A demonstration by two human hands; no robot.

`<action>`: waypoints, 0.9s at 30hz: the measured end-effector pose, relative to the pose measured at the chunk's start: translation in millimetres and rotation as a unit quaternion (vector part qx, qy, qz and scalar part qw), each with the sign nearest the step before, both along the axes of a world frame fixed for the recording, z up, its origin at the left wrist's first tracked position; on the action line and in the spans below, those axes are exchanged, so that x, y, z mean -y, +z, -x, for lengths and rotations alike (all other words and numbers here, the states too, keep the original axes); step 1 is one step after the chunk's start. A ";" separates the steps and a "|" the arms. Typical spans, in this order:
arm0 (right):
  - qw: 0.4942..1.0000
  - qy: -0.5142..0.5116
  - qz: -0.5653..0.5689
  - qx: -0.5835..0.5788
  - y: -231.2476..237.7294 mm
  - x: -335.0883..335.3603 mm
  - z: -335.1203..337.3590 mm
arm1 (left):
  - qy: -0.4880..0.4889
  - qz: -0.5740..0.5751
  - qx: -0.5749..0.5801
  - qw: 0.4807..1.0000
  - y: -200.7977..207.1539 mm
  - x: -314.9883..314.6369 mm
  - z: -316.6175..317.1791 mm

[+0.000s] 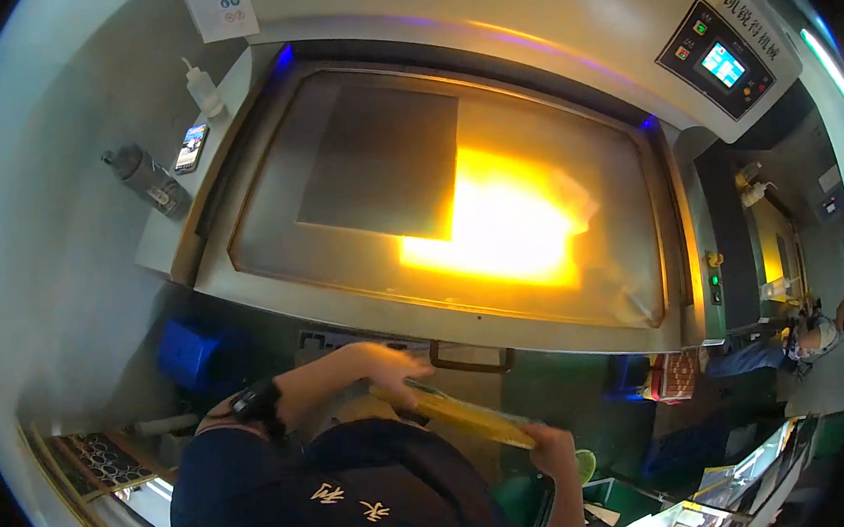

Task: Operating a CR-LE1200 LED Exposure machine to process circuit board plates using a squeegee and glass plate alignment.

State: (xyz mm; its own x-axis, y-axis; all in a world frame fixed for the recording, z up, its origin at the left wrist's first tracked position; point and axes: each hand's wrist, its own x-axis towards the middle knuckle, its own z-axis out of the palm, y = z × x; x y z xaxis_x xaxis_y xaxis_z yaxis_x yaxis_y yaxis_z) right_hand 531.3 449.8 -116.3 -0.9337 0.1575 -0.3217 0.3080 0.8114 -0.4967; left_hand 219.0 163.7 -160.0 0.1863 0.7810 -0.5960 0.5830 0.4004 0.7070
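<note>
A worker's right hand (552, 448) clasps the lower end of a flat yellow panel (466, 417), held tilted at six o'clock in the view, in front of a large machine. The left hand (396, 371), blurred, is at the panel's ten-o'clock end; how firmly its fingers close there cannot be told. A dark watch (256, 400) circles the left wrist. Toward twelve o'clock stretches the machine's framed bed (267, 217), where a dark rectangular sheet (378, 162) lies beside a blazing yellow glow (509, 221). A control panel (723, 63) shines at two o'clock. Near ten o'clock, a white squeeze bottle (203, 90), a phone (191, 148) and a dark bottle (147, 179) line a side ledge (164, 241). Another person (818, 337) appears between three and four o'clock.
</note>
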 end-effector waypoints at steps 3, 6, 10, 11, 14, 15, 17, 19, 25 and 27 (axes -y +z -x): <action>0.986 0.066 0.006 -0.152 -3.6 -2.7 72.6 | 0.034 0.032 -0.039 0.998 76.7 23.4 0.5; 0.962 0.157 -0.052 -0.217 -14.2 12.5 169.7 | 0.182 0.027 -0.332 0.925 55.8 69.7 21.0; 0.966 0.191 -0.056 -0.167 -69.1 56.1 267.1 | 0.232 0.032 -0.429 0.872 -29.5 110.7 91.2; 0.971 0.183 -0.064 -0.137 -77.5 64.7 283.4 | 0.212 0.064 -0.468 0.855 -34.0 114.6 104.6; 0.962 0.215 -0.148 -0.082 -106.8 68.3 328.7 | 0.178 0.001 -0.460 0.870 -38.1 129.2 143.4; 0.951 0.228 -0.180 -0.105 -120.6 66.1 344.5 | 0.174 0.010 -0.449 0.876 -39.3 129.8 156.9; 0.950 0.240 -0.181 -0.079 -108.0 70.6 399.0 | 0.241 -0.034 -0.489 0.838 -35.2 124.8 200.3; 0.953 0.182 -0.154 -0.185 -122.2 50.3 464.2 | 0.201 0.020 -0.455 0.868 -26.4 101.8 274.7; 0.976 0.191 -0.102 -0.022 -101.5 2.4 687.8 | 0.249 0.036 -0.408 0.877 -46.0 55.1 496.6; 0.971 0.195 -0.114 -0.078 -107.5 -15.9 741.7 | 0.229 0.015 -0.482 0.846 -63.0 35.4 558.2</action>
State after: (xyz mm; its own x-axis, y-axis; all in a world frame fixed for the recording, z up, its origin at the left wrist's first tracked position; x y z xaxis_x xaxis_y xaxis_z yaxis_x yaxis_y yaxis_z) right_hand -210.4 465.7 -223.8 -0.9709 -0.1682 -0.1703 -0.1100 0.9454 -0.3067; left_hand -339.2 128.3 -223.0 -0.7147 0.6218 -0.3202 0.6619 0.7493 -0.0225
